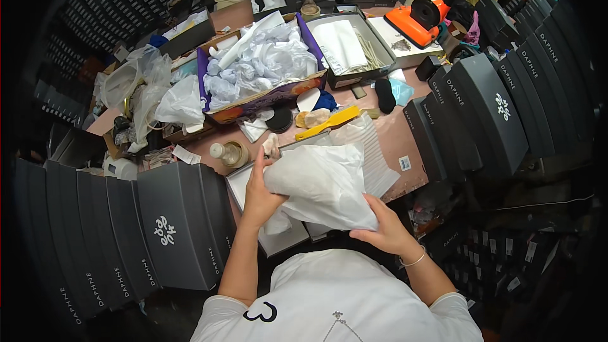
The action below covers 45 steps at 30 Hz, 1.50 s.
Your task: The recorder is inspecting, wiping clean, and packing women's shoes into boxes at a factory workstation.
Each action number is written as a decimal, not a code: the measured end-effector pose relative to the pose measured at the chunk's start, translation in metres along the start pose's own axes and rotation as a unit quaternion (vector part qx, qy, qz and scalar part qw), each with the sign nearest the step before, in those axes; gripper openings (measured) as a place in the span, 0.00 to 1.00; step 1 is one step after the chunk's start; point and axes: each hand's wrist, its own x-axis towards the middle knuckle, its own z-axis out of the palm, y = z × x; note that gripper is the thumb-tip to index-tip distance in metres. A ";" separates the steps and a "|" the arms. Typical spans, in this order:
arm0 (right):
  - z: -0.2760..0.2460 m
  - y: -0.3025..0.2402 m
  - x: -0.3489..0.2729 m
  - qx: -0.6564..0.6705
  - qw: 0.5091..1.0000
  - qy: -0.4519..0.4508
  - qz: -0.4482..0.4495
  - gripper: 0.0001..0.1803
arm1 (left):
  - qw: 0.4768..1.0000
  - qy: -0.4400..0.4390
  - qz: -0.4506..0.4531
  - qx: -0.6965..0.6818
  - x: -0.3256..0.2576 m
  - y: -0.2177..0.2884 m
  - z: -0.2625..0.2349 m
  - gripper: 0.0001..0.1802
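Note:
A bundle wrapped in thin white paper (320, 180) is held between my two hands, and what lies inside the wrapping is hidden. My left hand (261, 195) grips its left end, thumb up along the side. My right hand (385, 227) pinches the lower right corner of the paper. Directly beneath the bundle is an open shoe box (285, 244) with a pale inside, mostly covered. Beyond my left hand stands a glass bottle with a white cap (233, 154). A yellow-handled brush (329, 121) and a ribbed white sheet (382, 164) lie just past the bundle.
A purple box (202, 73) full of crumpled white paper stands ahead, beside a grey box (387, 41) with white sheets and sticks. Dark shoe boxes (174, 221) line the left; more shoe boxes (484, 107) line the right. An orange device (415, 22) sits far right. Across the table, a person handles a dark shoe.

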 end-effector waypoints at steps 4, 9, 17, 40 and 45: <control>0.048 0.039 -0.002 0.192 0.955 -0.031 0.224 0.34 | 0.945 0.026 -0.049 -0.324 0.022 -0.042 0.064 0.41; 0.104 0.119 0.014 -0.087 0.991 0.094 0.022 0.32 | 0.944 -0.059 -0.209 -0.247 -0.008 -0.086 0.167 0.39; 0.032 0.085 -0.006 -0.169 0.933 -0.141 0.285 0.24 | 0.953 -0.046 -0.226 -0.196 -0.004 -0.085 0.212 0.47; -0.001 0.171 0.007 -0.264 0.952 0.127 0.091 0.22 | 0.969 0.098 -0.048 -0.224 -0.053 -0.083 0.131 0.24; 0.093 0.109 0.060 -0.297 0.950 0.020 -0.098 0.36 | 0.963 -0.088 -0.255 -0.003 -0.104 -0.146 0.117 0.13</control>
